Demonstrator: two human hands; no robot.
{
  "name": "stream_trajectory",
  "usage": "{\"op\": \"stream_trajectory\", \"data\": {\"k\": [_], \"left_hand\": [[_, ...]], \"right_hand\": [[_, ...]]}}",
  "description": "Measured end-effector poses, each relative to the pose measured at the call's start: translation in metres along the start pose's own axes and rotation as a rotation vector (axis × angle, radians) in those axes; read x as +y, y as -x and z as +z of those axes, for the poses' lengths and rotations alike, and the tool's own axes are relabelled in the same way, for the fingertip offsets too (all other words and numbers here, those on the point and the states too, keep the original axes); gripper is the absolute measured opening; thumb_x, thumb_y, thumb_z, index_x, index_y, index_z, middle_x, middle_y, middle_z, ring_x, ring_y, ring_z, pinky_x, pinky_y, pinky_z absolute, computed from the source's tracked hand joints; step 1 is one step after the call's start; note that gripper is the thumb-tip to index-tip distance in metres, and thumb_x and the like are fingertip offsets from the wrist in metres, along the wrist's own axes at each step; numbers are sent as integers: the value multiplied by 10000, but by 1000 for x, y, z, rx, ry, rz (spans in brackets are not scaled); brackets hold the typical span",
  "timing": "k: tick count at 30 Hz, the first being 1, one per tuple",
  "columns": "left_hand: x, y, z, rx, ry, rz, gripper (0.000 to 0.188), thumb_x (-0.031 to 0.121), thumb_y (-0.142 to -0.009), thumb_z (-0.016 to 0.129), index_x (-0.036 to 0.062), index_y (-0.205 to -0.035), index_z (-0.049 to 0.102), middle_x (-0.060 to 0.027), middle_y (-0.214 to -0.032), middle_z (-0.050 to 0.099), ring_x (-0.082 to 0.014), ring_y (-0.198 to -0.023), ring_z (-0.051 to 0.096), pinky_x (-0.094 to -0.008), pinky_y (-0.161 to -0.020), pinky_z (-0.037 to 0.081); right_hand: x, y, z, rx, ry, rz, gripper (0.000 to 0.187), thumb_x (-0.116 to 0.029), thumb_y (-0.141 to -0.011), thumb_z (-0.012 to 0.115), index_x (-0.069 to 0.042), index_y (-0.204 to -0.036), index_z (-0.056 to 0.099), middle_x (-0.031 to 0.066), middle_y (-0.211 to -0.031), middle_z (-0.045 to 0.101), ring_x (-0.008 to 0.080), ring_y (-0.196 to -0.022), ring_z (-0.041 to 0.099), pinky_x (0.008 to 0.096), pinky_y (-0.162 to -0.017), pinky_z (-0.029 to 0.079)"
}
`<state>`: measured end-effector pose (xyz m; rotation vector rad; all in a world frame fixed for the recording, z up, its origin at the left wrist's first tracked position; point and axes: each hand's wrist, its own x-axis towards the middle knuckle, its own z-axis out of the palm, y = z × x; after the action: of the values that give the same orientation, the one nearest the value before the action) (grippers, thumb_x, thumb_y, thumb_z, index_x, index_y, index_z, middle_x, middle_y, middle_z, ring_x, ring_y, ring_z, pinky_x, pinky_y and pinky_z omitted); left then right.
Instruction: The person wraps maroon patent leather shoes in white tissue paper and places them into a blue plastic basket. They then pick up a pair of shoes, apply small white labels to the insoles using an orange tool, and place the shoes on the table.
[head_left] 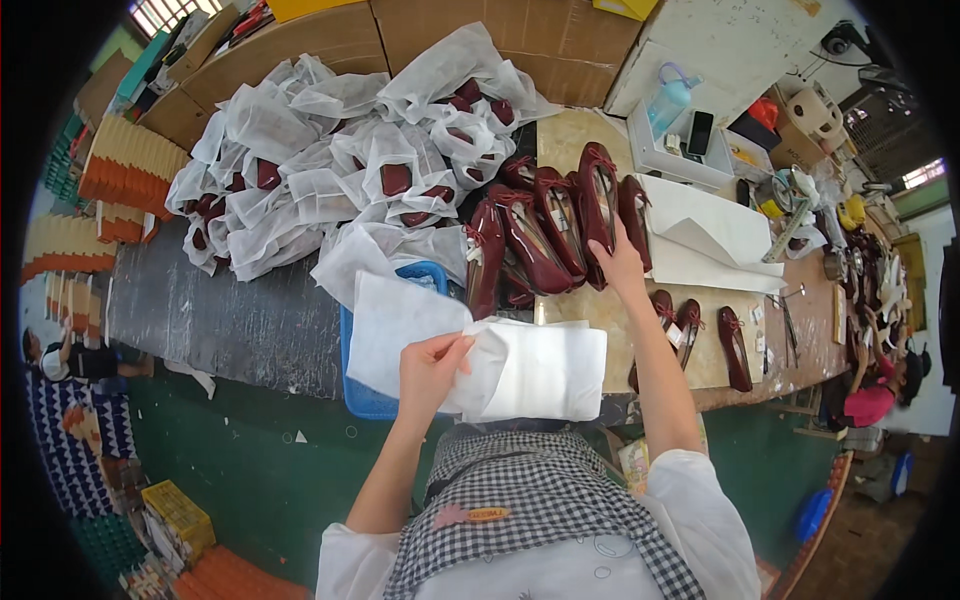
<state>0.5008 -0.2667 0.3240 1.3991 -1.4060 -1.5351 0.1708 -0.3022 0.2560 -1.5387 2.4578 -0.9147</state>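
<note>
Two hands over a cluttered worktop [200, 310]: left hand [428, 368] pinches white fabric bags [530, 370], right hand [620, 262] lies open on dark red shoes [560, 225]; green floor [260, 460] below

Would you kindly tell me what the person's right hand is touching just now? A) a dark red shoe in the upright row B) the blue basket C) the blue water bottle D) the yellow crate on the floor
A: the right hand rests on a dark red shoe in the row standing on the table, while the left hand pinches a white cloth bag.
</note>
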Motion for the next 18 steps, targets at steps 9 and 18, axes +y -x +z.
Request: {"op": "stream_trajectory", "data": {"k": [9, 18], "left_hand": [[-13, -56, -38, 303, -275, 150, 236, 250, -858, 632, 28, -882, 709, -74, -573, 594, -97, -446, 478, -284, -432, 378], [18, 11, 34, 282, -516, 591, 245, 113, -842, 622, 58, -1077, 663, -107, -835, 651, -214, -655, 628, -302, -589, 477]], "right_hand": [[-98, 116, -134, -580, -149, -363, 489, -38, -752, 626, -131, -1228, 566, 131, -1156, 583, 324, -1055, 519, 389, -932, 432], [-152, 76, 16, -809, -1203, 83, 602, -180, -911, 560, -21, -1422, 283, 123, -1321, 490, 209, -1184, 502, 309, -968, 419]]}}
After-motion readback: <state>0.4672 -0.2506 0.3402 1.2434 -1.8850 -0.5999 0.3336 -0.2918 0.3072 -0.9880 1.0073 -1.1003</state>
